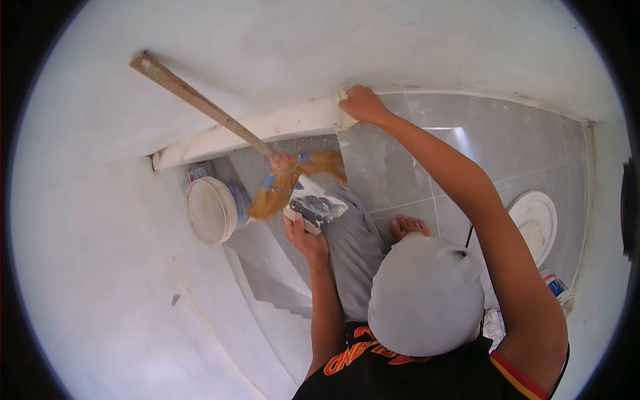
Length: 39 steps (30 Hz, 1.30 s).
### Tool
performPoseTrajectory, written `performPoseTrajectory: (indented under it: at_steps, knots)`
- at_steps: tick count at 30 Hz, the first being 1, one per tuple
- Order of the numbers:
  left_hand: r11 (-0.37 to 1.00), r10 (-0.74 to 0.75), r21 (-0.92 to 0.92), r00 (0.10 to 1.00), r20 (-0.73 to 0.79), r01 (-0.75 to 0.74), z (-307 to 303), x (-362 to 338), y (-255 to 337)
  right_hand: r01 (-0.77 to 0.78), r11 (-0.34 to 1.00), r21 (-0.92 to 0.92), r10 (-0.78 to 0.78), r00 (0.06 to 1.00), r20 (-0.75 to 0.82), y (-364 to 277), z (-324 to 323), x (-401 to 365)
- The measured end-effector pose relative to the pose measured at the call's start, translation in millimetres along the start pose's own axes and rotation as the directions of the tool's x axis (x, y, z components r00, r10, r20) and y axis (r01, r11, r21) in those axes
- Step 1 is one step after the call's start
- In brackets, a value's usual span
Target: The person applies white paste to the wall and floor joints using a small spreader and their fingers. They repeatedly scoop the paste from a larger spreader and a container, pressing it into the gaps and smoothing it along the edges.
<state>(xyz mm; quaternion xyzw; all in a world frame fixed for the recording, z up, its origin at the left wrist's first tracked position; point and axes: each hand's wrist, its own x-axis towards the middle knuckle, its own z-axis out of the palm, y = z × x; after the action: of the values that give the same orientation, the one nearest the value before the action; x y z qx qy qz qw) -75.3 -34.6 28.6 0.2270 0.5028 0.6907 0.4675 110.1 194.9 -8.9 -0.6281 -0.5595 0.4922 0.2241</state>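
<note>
My left hand (307,238) is wrapped round a plaster-smeared block or small container (316,202), dark on its face with white smears. It is held just beside the bristles of a straw broom (285,177). Farther forward, my right hand (363,104) is closed on a small pale yellowish piece (345,107), pressed at the end of the white ledge (287,123) along the wall. Most of that piece is hidden by the fingers. The broom leans with its wooden handle up against the wall.
A lidded white bucket (212,209) stands at the left by steps (270,267). Grey floor tiles (493,140) lie at the right, with a round white lid (533,223) and a small tub (559,290). A bare foot (409,227) rests on the tiles.
</note>
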Motion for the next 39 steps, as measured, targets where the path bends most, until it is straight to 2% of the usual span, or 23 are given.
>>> performPoseTrajectory:
  at_steps: [1, 2, 4, 8, 10, 14, 16, 20, 23, 24, 25, 26, 27, 29, 31, 32, 33, 34, 36, 37, 39]
  knots:
    - [1.0, -0.013, 0.01, 1.0, 0.019, 0.013, -2.5, 0.2, 0.5, 0.054, 0.98, -0.191, -0.071, 0.994, -0.081, 13.7, 0.2, 3.4]
    - [1.0, -0.024, 0.016, 0.999, 0.044, 0.024, -2.4, 2.6, 1.1, 0.058, 0.98, -0.191, -0.075, 0.994, -0.08, 17.6, -3.4, 0.3]
    - [1.0, -0.02, 0.002, 0.999, 0.049, 0.02, -0.2, 4.5, 1.0, -0.108, 0.991, 0.08, 0.108, 0.994, 0.01, 25.2, -9.1, -5.8]
    - [0.999, -0.034, 0.004, 0.998, 0.058, 0.033, 0.2, 3.9, 1.6, -0.162, 0.983, 0.084, 0.154, 0.984, 0.09, 37.7, -2.7, 4.8]
    - [1.0, -0.026, 0.004, 0.998, 0.057, 0.026, -0.6, 4.3, 1.3, -0.089, 0.992, 0.087, 0.088, 0.996, 0.013, 44.1, 6.6, 13.8]
    - [0.998, -0.045, -0.034, 0.999, -0.005, 0.045, 3.8, 2.7, 3.8, 0.022, 1.0, -0.005, -0.022, 1.0, 0.02, 47.6, 19.1, 28.1]
    - [0.999, -0.044, -0.032, 0.999, -0.01, 0.044, 3.4, 4.0, 3.3, -0.145, 0.983, 0.108, 0.138, 0.988, 0.071, 35.5, 21.1, 27.0]
    - [0.999, -0.036, -0.03, 0.999, 0.031, 0.037, 5.4, 5.5, 3.7, -0.151, 0.978, 0.14, 0.147, 0.988, 0.039, 14.9, 22.2, 14.6]
    - [0.994, -0.106, -0.043, 0.994, -0.031, 0.104, 7.2, 7.7, 3.6, -0.1, 0.972, 0.214, 0.084, 0.993, 0.085, 7.7, 9.8, 0.0]
    - [0.994, -0.104, -0.046, 0.994, -0.03, 0.102, 4.0, 10.0, 4.0, -0.038, 0.958, 0.283, 0.012, 0.996, 0.093, 4.7, 2.7, -10.1]
    - [0.966, -0.25, -0.08, 0.968, -0.03, 0.247, -0.6, 12.9, 6.3, 0.025, 0.936, 0.35, -0.064, 0.993, 0.099, 1.7, -3.8, -22.2]
    - [0.917, -0.386, -0.115, 0.922, -0.024, 0.381, -4.1, 14.6, 8.4, 0.102, 0.954, 0.283, -0.142, 0.982, 0.126, -3.9, -13.2, -42.1]
    - [0.92, -0.377, -0.124, 0.926, -0.029, 0.371, -3.6, 15.5, 10.5, 0.182, 0.96, 0.214, -0.218, 0.963, 0.159, -7.2, -22.0, -63.9]
    - [0.809, -0.572, -0.156, 0.82, 0.017, 0.567, 0.1, 19.1, 13.8, 0.454, 0.885, 0.107, -0.466, 0.867, 0.178, -2.4, -28.4, -94.9]
    - [0.785, -0.603, -0.13, 0.795, 0.062, 0.606, 9.7, 18.3, 5.0, 0.626, 0.75, 0.213, -0.646, 0.763, 0.032, -20.6, -33.6, -145.6]
    - [0.756, -0.639, -0.084, 0.76, 0.113, 0.649, 14.8, 15.2, 0.8, 0.783, 0.618, -0.069, -0.775, 0.621, 0.112, -19.4, -32.6, -163.6]
    - [0.758, -0.637, -0.087, 0.763, 0.112, 0.646, 19.3, 13.3, -3.1, 0.862, 0.392, -0.322, -0.848, 0.474, 0.236, -15.5, -33.8, -176.1]
    - [0.746, -0.639, -0.119, 0.755, 0.148, 0.655, 24.0, 11.9, -6.5, 0.863, 0.389, -0.324, -0.85, 0.472, 0.236, -10.8, -36.0, -185.3]
    - [0.731, -0.64, -0.145, 0.743, 0.195, 0.667, 23.0, 8.8, -8.3, 0.835, 0.353, -0.422, -0.744, 0.524, 0.414, 2.8, -44.8, -200.4]
    - [0.738, -0.612, -0.155, 0.748, 0.258, 0.657, 18.0, 8.3, -6.5, 0.832, 0.349, -0.432, -0.744, 0.526, 0.412, 10.1, -53.1, -199.8]
    - [0.743, -0.581, -0.175, 0.752, 0.312, 0.646, 31.8, -0.6, 7.6, 0.68, 0.463, -0.568, -0.63, 0.704, 0.329, 25.9, -63.3, -195.6]
